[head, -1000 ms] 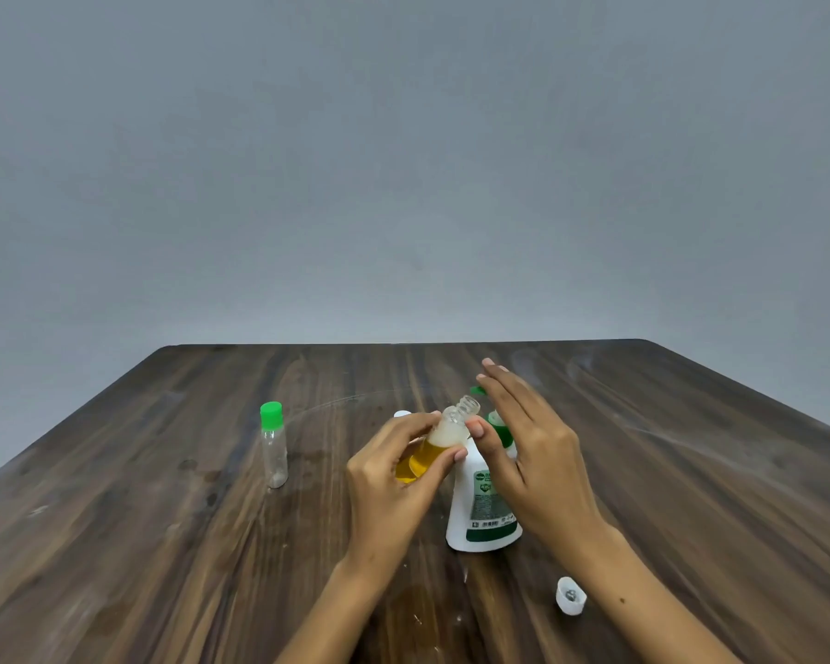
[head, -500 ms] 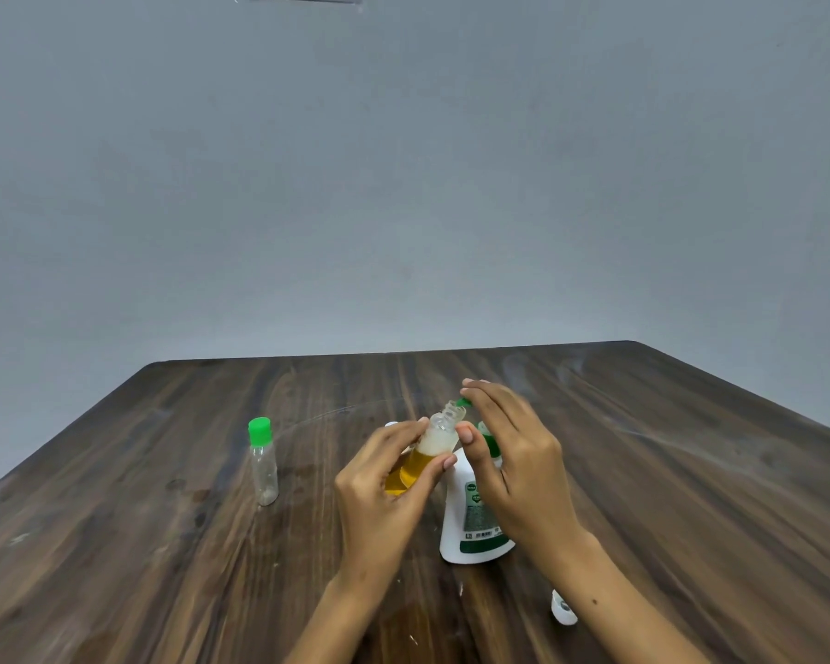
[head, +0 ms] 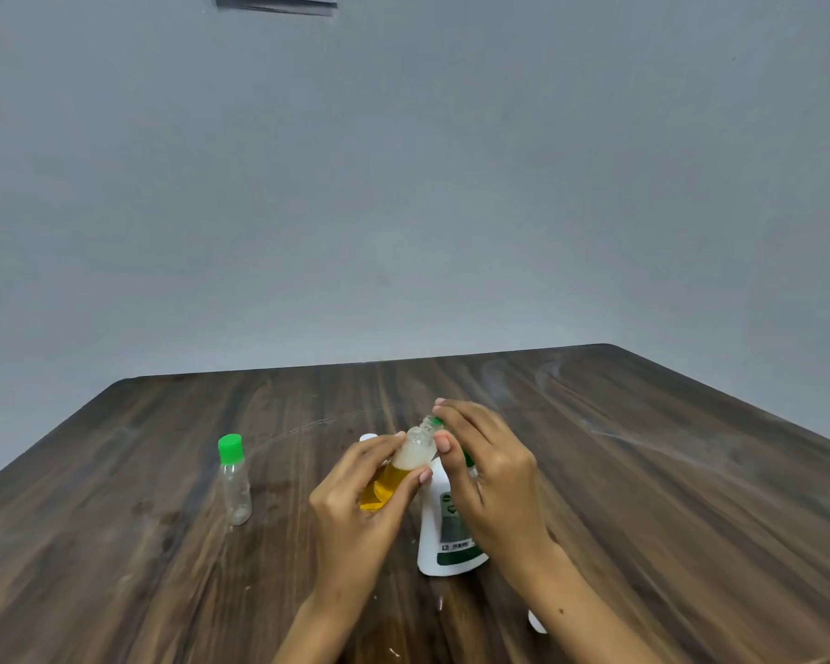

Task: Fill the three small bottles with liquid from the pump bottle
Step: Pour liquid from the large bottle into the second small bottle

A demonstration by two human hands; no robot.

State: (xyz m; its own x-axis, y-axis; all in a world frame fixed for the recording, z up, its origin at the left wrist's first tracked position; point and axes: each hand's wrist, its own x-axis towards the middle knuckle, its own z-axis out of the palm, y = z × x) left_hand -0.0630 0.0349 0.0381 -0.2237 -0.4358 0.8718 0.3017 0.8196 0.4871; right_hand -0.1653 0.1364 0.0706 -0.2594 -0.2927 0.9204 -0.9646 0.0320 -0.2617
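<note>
Dark wooden table [head: 643, 472], grey wall [head: 403, 184] behind it. Both hands work near the table's middle.

Left hand [head: 351, 515] grips an uncapped small bottle [head: 406, 464], thumb and fingers curled round its lower body. The bottle is lifted off the table and tilted, its threaded neck pointing toward 1 o'clock. Yellow liquid fills its lower part, with pale foam above.

Right hand [head: 492, 476] sits over the top of the pump bottle [head: 444, 534], fingers bent down onto the green pump head, which is mostly hidden beneath them. The thumb tip lies just beside the small bottle's shoulder. The small bottle's mouth sits right at the green spout under the right fingertips; whether they touch is unclear.

The pump bottle is white with a green label, standing upright at 3 o'clock of the left hand.

A second small bottle with a green cap [head: 233, 479] stands upright, well apart at 9 o'clock of the hands; it looks clear inside.

A small white cap [head: 536, 623] lies on the table at 5 o'clock of the pump bottle, half hidden by the right forearm. A white object [head: 367, 437] peeks out behind the left hand; it cannot be identified.
</note>
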